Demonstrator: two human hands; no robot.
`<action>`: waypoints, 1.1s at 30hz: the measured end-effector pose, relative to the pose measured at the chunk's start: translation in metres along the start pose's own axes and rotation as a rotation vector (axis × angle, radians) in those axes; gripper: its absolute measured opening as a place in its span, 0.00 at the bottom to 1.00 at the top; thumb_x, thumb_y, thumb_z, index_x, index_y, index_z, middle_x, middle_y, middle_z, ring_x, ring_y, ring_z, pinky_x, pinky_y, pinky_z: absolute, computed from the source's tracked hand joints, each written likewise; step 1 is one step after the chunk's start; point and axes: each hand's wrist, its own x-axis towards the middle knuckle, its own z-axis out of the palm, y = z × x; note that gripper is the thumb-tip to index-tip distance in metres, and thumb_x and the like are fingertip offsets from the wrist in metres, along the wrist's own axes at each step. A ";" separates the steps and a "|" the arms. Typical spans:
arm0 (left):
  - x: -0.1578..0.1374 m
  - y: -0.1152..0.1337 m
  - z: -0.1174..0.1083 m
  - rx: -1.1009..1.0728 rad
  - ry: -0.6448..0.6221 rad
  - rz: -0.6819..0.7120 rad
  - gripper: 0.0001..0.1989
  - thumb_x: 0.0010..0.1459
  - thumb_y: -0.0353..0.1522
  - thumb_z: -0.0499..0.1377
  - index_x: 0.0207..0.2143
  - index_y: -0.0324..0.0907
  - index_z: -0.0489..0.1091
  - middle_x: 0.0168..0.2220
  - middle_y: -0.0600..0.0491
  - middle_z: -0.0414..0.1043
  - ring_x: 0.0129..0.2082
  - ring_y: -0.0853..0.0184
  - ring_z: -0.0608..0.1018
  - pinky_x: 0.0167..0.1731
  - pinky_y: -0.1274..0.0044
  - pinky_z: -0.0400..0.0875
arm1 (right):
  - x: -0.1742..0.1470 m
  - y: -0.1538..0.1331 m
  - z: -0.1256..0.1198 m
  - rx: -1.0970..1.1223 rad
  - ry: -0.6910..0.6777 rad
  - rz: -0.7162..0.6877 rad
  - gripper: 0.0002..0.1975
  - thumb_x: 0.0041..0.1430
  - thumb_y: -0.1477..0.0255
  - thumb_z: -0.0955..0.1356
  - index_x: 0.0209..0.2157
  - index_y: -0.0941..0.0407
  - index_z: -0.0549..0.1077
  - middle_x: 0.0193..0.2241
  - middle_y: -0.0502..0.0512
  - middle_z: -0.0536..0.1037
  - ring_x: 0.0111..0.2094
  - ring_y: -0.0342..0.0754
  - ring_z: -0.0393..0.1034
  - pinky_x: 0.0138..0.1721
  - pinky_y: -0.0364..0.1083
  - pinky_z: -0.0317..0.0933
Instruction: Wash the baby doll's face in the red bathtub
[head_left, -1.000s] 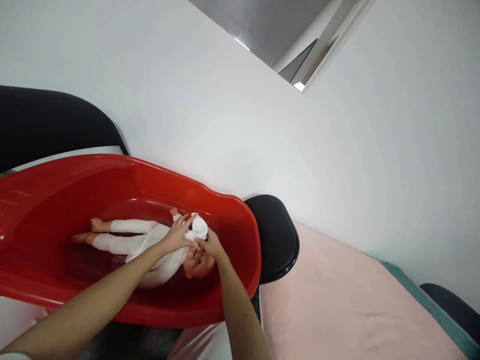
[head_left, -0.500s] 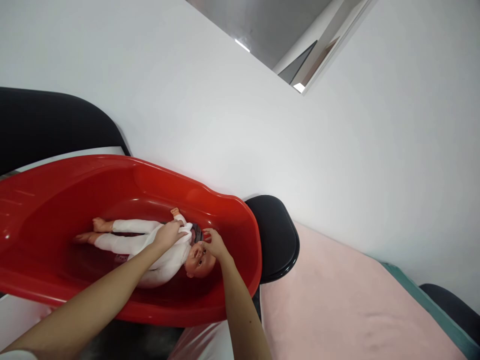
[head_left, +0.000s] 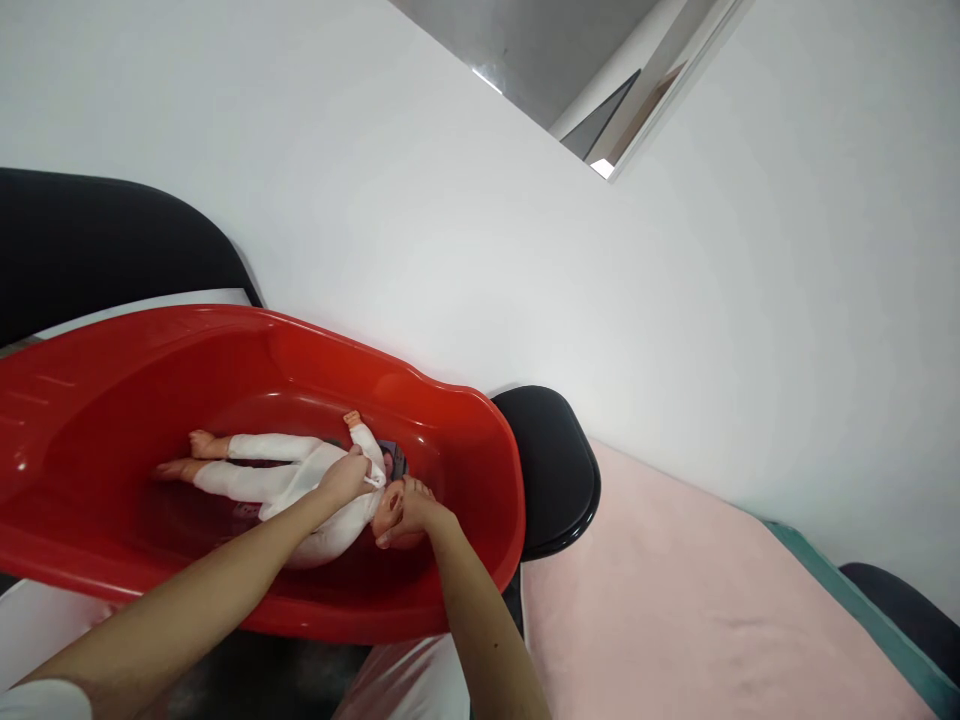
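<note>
Baby doll (head_left: 300,485) lying in red baby tub (head_left: 480,470); left hand (head_left: 346,476) gripping doll's white suit at chest; right hand (head_left: 409,508) cupped over its head

My two forearms come up from the bottom edge toward the glossy red plastic baby tub (head_left: 465,440), and both are bare from elbow to wrist. My left hand (head_left: 346,478) and right hand (head_left: 411,508), both above the tub's basin, carry no glove, ring, watch or band that I can make out. The only clothing I see is a sliver of white sleeve (head_left: 45,700) at the lower left corner, below the tub's near rim, on my left arm.
</note>
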 end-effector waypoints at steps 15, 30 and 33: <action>0.017 -0.026 0.012 -0.166 0.011 -0.049 0.10 0.59 0.39 0.67 0.38 0.42 0.80 0.46 0.40 0.85 0.51 0.47 0.83 0.50 0.68 0.73 | 0.006 -0.015 0.011 -0.090 -0.021 0.082 0.75 0.41 0.66 0.88 0.83 0.60 0.48 0.81 0.78 0.48 0.83 0.72 0.41 0.82 0.68 0.37; 0.011 -0.017 0.029 -0.266 0.151 -0.146 0.27 0.64 0.38 0.60 0.61 0.33 0.72 0.57 0.32 0.80 0.59 0.48 0.83 0.58 0.67 0.76 | 0.015 -0.004 0.011 -0.084 0.054 0.065 0.69 0.35 0.62 0.90 0.76 0.55 0.61 0.75 0.74 0.63 0.78 0.73 0.57 0.77 0.65 0.53; 0.011 -0.020 0.025 -0.239 0.169 -0.205 0.34 0.63 0.40 0.64 0.65 0.27 0.69 0.61 0.27 0.77 0.65 0.43 0.79 0.63 0.65 0.74 | 0.016 -0.004 0.011 -0.112 0.047 0.058 0.67 0.34 0.61 0.90 0.74 0.56 0.64 0.74 0.74 0.65 0.77 0.74 0.58 0.77 0.65 0.55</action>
